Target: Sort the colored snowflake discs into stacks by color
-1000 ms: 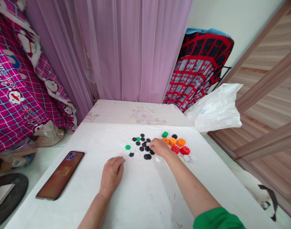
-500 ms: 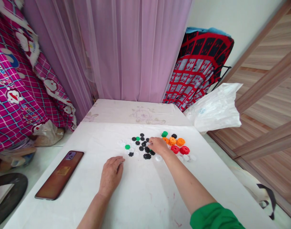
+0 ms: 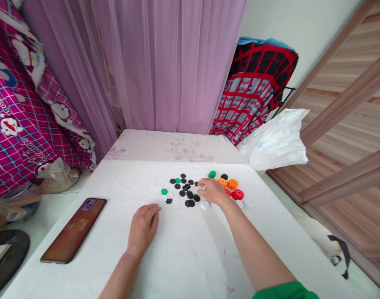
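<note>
Right hand [image 3: 211, 190] shifted rightward from black pieces [image 3: 190, 194]; left red piece [image 3: 228, 192] now partly hidden

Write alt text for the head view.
The right hand seems to pinch a white piece among black, white, green, orange and red discs on a white table; the left hand rests nearby. A phone lies at left.

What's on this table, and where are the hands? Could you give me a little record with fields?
Left hand: resting on the white tabletop, nothing visible in it
Right hand: seems to pinch a small white piece
Left of right hand: black pieces, loose white pieces, a few green pieces
Right of right hand: orange pieces, red pieces
Table's left side: phone, camera side up
</note>
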`<state>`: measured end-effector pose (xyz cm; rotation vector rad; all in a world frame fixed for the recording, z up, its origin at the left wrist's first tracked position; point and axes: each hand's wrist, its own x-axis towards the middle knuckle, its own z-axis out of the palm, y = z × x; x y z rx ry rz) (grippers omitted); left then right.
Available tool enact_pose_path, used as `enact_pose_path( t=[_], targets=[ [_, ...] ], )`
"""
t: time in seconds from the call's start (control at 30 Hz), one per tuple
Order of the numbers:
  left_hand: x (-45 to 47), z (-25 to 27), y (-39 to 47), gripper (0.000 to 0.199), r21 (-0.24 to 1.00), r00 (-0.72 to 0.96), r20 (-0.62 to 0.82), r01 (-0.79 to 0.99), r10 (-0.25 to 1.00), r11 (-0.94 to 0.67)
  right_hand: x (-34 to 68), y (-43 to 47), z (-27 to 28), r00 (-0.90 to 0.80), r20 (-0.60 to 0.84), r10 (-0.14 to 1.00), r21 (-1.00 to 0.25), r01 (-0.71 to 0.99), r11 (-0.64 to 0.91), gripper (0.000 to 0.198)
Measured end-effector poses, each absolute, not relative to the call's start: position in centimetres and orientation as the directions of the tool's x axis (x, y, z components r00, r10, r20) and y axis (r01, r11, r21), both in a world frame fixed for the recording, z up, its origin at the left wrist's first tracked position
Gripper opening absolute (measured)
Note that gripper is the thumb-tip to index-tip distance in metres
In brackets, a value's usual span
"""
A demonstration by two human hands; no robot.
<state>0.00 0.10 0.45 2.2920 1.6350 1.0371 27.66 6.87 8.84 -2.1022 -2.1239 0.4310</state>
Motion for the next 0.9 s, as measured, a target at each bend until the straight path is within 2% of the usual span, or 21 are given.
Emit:
enact_pose_path(
  t=[0.47,0.63,0.83,0.9],
  targets=[
    [-0.2,0.3,0.3,0.024,0.472,0.181,0.459,0.780,0.870,-0.412,28.9,2.2,8.4,-0.044,-0.176,0.983,-0.200,0.980,0.008,0.023],
    [-0.2,0.3,0.3,0.025,0.480,0.184,0.462,0.771,0.868,-0.419,29.0,2.0,8.5,-0.055,-0.142,0.988,-0.198,0.980,0.026,0.031],
    [-0.1,0.3,0.3,0.025,0.479,0.177,0.465,0.774,0.868,-0.414,28.8,-1.0,8.1,0.033,-0.083,0.996,-0.239,0.970,-0.052,0.024],
    [-0.2,0.2,0.3,0.024,0.478,0.179,0.467,0.772,0.866,-0.417,27.7,-2.7,7.2,0.056,-0.112,0.992,-0.242,0.967,-0.082,0.030]
  ],
)
